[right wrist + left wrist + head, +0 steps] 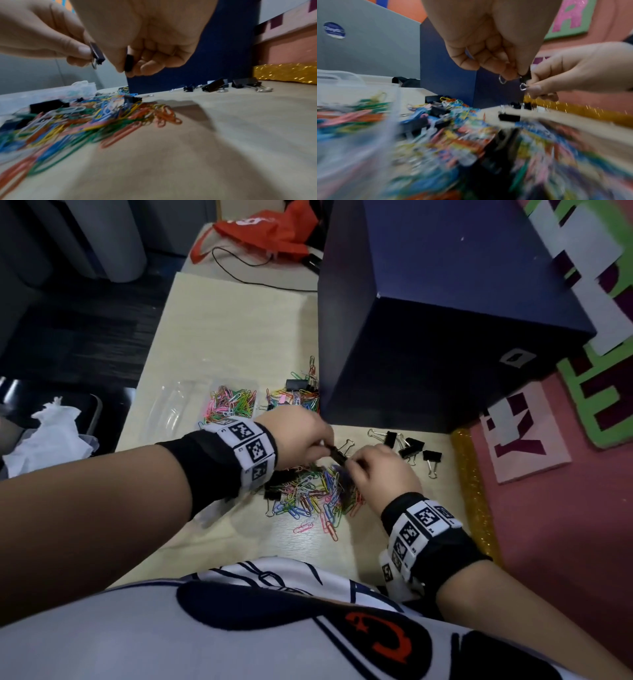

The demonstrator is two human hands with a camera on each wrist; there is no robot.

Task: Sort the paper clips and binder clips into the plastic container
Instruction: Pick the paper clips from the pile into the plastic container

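Over a mixed pile of coloured paper clips (308,494) (85,119) with black binder clips in it, my two hands meet. My left hand (325,448) (513,73) pinches a black binder clip (97,54) by thumb and fingers. My right hand (356,463) (130,69) pinches a second black binder clip (129,62) right beside it. In the head view the two show as one dark clip (337,455) between the hands. The clear plastic container (185,405) (342,83) lies at far left; one compartment holds paper clips (233,405).
A second mixed pile (294,397) lies against the tall dark blue box (445,320). Several loose black binder clips (411,448) (214,85) sit to the right. A gold glitter strip (472,491) edges the table on the right. An orange bag (267,231) lies far back.
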